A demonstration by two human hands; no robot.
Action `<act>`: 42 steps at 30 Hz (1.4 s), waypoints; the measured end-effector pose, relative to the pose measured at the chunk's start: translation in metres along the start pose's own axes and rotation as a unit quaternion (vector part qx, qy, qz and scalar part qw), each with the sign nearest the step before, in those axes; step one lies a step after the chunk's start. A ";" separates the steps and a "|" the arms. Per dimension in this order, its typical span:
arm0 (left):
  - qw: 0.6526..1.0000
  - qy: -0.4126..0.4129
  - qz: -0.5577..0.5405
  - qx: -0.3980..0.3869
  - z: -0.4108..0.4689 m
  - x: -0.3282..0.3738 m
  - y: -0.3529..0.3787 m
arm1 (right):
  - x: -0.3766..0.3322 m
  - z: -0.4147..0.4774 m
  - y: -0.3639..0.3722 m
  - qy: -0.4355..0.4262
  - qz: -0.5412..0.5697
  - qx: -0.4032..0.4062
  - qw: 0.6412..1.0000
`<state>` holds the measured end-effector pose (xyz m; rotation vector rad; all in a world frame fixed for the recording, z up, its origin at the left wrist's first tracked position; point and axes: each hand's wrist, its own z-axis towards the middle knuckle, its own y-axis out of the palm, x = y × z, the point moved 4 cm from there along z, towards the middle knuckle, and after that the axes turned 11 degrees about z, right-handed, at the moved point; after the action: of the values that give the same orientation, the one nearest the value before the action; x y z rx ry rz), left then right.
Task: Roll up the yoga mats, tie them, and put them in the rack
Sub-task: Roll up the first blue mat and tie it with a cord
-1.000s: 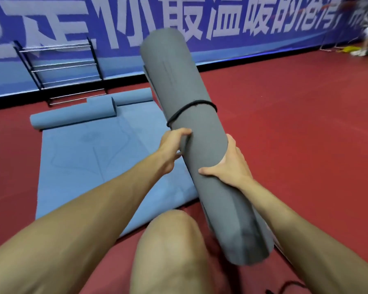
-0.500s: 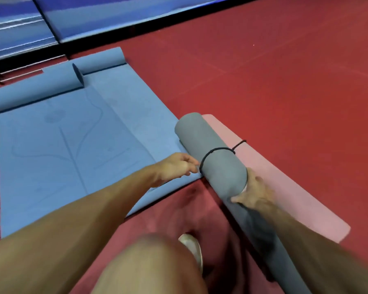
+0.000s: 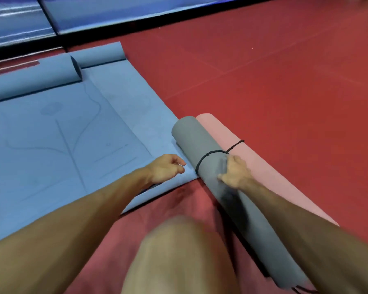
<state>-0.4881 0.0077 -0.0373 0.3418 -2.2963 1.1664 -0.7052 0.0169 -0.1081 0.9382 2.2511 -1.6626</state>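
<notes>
Fingers (image 3: 228,164) of the right hand (image 3: 235,172) curl over the grey roll (image 3: 191,136), already tied with cord (image 3: 208,154); left hand (image 3: 167,168) loosely curled, empty. Seemingly left: racking it, then blue mats (image 3: 51,134) and pink mat (image 3: 263,166).

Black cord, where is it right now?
In the head view, right of centre: the black cord is looped round the grey roll, just beyond the right hand, its tail lying on the pink mat.

Grey rolled mat (image 3: 192,136), raised before, now lies down; left hand (image 3: 166,169) released it
</notes>
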 end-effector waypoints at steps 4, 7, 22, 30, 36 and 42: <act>0.998 -0.009 -0.016 0.057 -0.038 -0.025 -0.043 | -0.099 -0.018 -0.034 -0.150 -0.003 -0.068 0.986; 0.995 -0.020 -0.028 0.093 -0.073 -0.054 -0.074 | -0.177 -0.043 -0.050 -0.227 -0.044 -0.085 0.969; 0.975 -0.166 0.009 0.145 -0.217 -0.271 -0.118 | -0.385 -0.136 0.120 -0.286 -0.154 -0.318 0.891; 0.943 -0.187 -0.169 0.216 -0.193 -0.363 -0.084 | -0.354 -0.088 0.217 -0.276 -0.288 -0.320 0.859; 0.974 -0.156 -0.036 0.159 -0.132 -0.379 -0.052 | -0.327 -0.048 0.280 -0.306 -0.255 -0.278 0.874; 0.976 -0.137 0.016 0.167 -0.097 -0.409 0.004 | -0.288 -0.029 0.326 -0.325 -0.287 -0.280 0.857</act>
<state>-0.1195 0.0810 -0.2248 0.6269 -2.3345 1.6139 -0.2831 -0.0085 -0.2119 -0.4231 2.3547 -1.0807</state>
